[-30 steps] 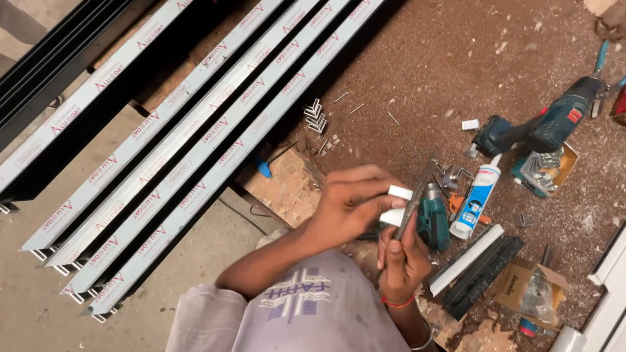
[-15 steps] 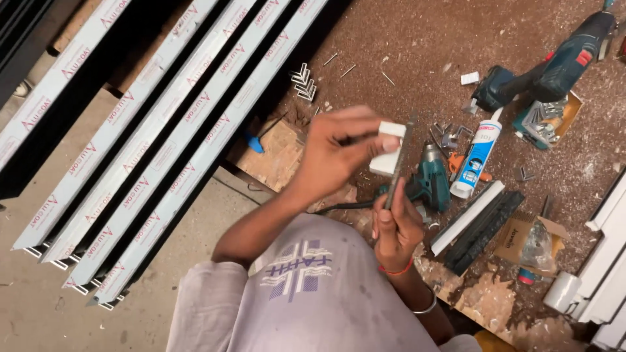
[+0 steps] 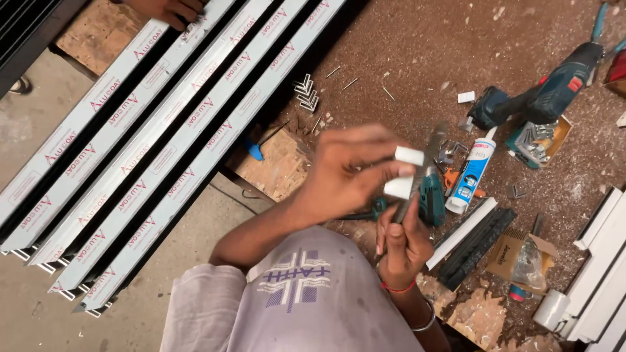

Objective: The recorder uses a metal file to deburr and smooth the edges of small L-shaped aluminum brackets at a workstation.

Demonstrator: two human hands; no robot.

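Observation:
My left hand is closed on a small white plastic piece, with its white end showing past my fingertips. Just below it, my right hand grips a slim grey metal tool that points up beside the white piece; whether they touch I cannot tell. A red thread and a metal bangle sit on my right wrist. Both hands hover over a dusty brown floor, above a teal tool lying there.
Several long white-wrapped aluminium profiles lie diagonally on the left, with another person's hand on them at the top. A sealant tube, a blue power drill, metal corner brackets, a cardboard scrap and white and black strips lie around.
My hands stayed together on the white piece and the tool, shifting slightly in view as my head moved. Another person's hand has come into view at the top on the profiles.

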